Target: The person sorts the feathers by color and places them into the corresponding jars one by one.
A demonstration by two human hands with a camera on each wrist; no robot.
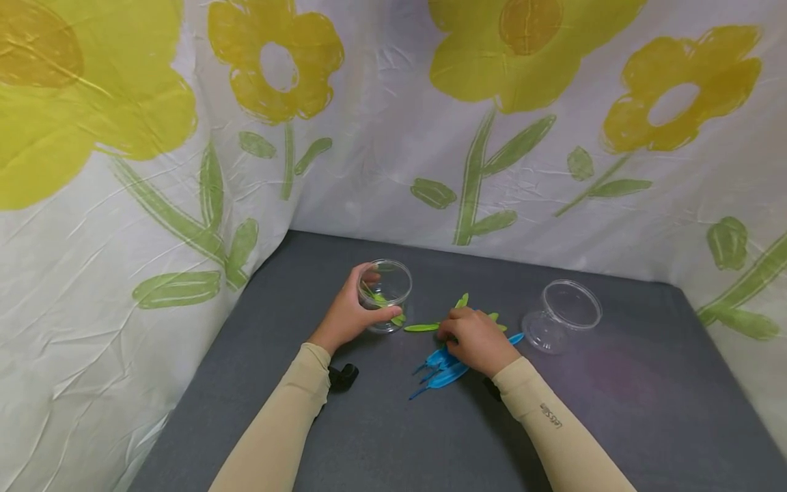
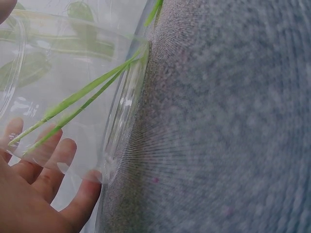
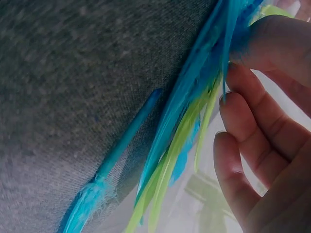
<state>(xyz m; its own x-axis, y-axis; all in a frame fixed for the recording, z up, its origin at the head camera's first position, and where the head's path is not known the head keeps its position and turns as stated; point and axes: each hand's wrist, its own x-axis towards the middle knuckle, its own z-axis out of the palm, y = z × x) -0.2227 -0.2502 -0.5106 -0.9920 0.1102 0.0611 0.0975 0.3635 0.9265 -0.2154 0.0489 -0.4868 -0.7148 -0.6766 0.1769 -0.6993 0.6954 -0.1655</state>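
Yellow flowers [image 1: 507, 68] on white cloth [image 1: 369, 171] back a dark table [image 1: 615, 430]. From the head, the left hand [image 1: 350, 311] grips an upright cup [image 1: 384, 328], fingers curled round it, green feathers [image 1: 379, 298] inside. The right hand [image 1: 476, 338] reaches into loose feathers mid-table, near the cup. One green feather [image 1: 421, 328] lies nearly level, pointing at the cup; blue feathers [image 1: 450, 374] slant, quills [image 1: 419, 393] toward the near left. A second cup [image 1: 556, 321] stands to the right; a stray sleeve [image 1: 544, 410] could probably knock it.

At the left wrist, green strands slant lengthwise between base and mouth; the fingers spread along the wall. Squeezing might dent thin plastic.

At the right wrist, blue and green overlap, long axes roughly parallel; whether thumb and fingertips pinch any, I cannot tell. That tangle could drag a blue one along.
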